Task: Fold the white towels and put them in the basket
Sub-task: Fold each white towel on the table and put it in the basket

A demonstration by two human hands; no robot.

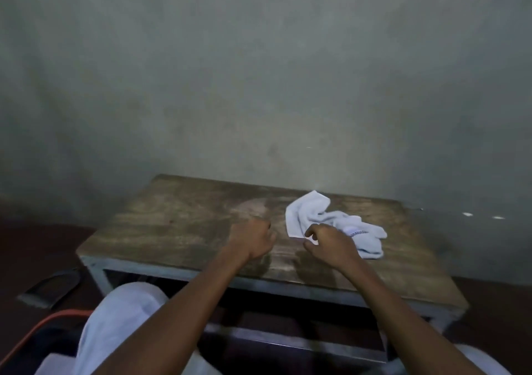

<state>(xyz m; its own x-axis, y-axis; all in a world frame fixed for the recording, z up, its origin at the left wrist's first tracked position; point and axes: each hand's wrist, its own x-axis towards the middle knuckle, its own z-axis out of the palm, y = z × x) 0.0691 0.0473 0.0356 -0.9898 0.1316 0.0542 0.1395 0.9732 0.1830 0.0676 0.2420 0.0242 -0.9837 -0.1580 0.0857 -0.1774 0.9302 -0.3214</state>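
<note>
One white towel (313, 213) lies crumpled on the desk (178, 225), right of its middle and toward the far edge. One end is spread flat toward the wall and the rest is bunched toward the right, and a small dark checked mark (357, 232) shows on the bunched part.

The right hand (331, 245) is at the towel's near left corner and covers part of the cloth. Its fingers are curled, forefinger and thumb close together, and a sliver of white shows between them. I cannot tell whether they pinch the corner or only hover over it.

The left hand (252, 241) is just left of the towel, apart from it, over the bare wood. It is curled into a loose fist with nothing in it. Both forearms reach in from the near side.

The desk has a worn wooden top on a grey metal frame and stands against a plain grey wall (259, 72). A knee in pale cloth (123, 317) shows below the left forearm. On the dark reddish floor (34, 245) at left lie a dark flat thing (53, 288) and a curved orange rim (43, 324), too little shown to name.
</note>
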